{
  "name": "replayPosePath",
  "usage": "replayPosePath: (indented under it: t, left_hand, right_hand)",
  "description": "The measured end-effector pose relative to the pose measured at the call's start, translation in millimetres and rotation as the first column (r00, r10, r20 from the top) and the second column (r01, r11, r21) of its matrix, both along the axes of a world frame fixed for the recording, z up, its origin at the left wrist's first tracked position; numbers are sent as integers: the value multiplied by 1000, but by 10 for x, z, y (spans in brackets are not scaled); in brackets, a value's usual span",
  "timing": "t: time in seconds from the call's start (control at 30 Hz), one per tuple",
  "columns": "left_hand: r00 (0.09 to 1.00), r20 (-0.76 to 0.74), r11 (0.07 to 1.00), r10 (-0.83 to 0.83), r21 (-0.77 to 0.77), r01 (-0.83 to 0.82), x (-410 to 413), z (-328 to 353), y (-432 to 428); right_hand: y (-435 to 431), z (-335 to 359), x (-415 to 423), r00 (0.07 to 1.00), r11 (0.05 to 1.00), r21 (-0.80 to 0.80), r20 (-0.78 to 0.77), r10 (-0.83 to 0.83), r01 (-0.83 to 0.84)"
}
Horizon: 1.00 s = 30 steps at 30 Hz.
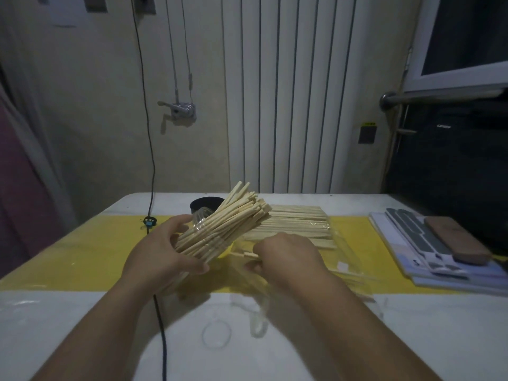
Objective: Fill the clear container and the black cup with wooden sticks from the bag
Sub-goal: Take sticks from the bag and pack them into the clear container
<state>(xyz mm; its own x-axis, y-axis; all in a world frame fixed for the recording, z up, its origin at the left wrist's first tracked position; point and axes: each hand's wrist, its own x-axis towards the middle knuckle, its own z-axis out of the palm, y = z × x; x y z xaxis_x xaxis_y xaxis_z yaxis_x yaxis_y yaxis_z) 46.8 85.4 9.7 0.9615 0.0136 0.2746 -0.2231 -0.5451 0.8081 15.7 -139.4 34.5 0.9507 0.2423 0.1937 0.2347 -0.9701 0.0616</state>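
My left hand (pixel 162 251) grips the clear container (pixel 202 237), which is tilted up and to the right and packed with several pale wooden sticks (pixel 231 215) fanning out of its mouth. My right hand (pixel 283 254) is closed on a few sticks (pixel 248 254) at the mouth of the clear plastic bag (pixel 324 243), just right of the container's base. More sticks (pixel 297 224) lie flat in the bag behind my right hand. The black cup (pixel 204 206) stands behind the container, partly hidden by it; I see no sticks in it.
A black cable (pixel 162 325) runs across the white table (pixel 68 325) and its yellow strip (pixel 90 251), passing under my left arm. A clear ring-shaped band (pixel 215 334) lies near the front. Booklets and a brown case (pixel 456 240) lie at the right edge.
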Motion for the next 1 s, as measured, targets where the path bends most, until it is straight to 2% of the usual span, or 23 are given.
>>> replayPosePath:
  t: [0.17, 0.27, 0.33, 0.43, 0.53, 0.57, 0.67, 0.77, 0.83, 0.9, 0.93, 1.0]
  left_hand:
    - [1000, -10, 1000, 5, 4, -5, -2, 13, -3]
    - [1000, -10, 1000, 11, -5, -11, 9, 12, 6]
    - [1000, -8, 1000, 4, -15, -4, 12, 12, 9]
    - [1000, -16, 1000, -13, -17, 13, 10, 10, 20]
    - [999, -15, 1000, -29, -3, 29, 6, 16, 24]
    - [999, -12, 999, -32, 1, 32, -1, 22, 17]
    - [999, 1, 999, -40, 22, 40, -28, 42, -7]
    - [999, 8, 998, -39, 47, 38, -36, 44, -17]
    - [999, 14, 996, -44, 75, 43, -38, 38, -20]
    - [999, 11, 993, -50, 108, 48, -40, 35, -25]
    - [999, 8, 991, -53, 124, 51, -39, 34, -28]
    - [999, 11, 986, -51, 161, 48, -33, 27, -38]
  right_hand:
    - [-10, 104, -50, 994, 1000, -18, 109, 26, -24]
    - [-46, 144, -73, 956, 996, -30, 281, 84, -78]
    - [-89, 106, -31, 867, 985, -24, 472, 162, -171]
    - [-156, 17, 26, 600, 930, 103, 788, 140, -353]
    - [-171, 31, -32, 398, 899, 141, 916, 40, -415]
    - [-172, 44, -44, 370, 896, 154, 929, 13, -417]
    - [-180, 57, -33, 361, 885, 170, 933, -2, -434]
    - [-209, 36, 0, 348, 834, 173, 937, 25, -524]
    - [-214, 40, -14, 345, 764, 237, 939, -21, -600]
    - [-188, 89, -73, 389, 622, 374, 914, -120, -688]
    - [-168, 123, -111, 445, 502, 476, 875, -191, -722]
    - [-100, 203, -194, 625, 146, 698, 700, -345, -701]
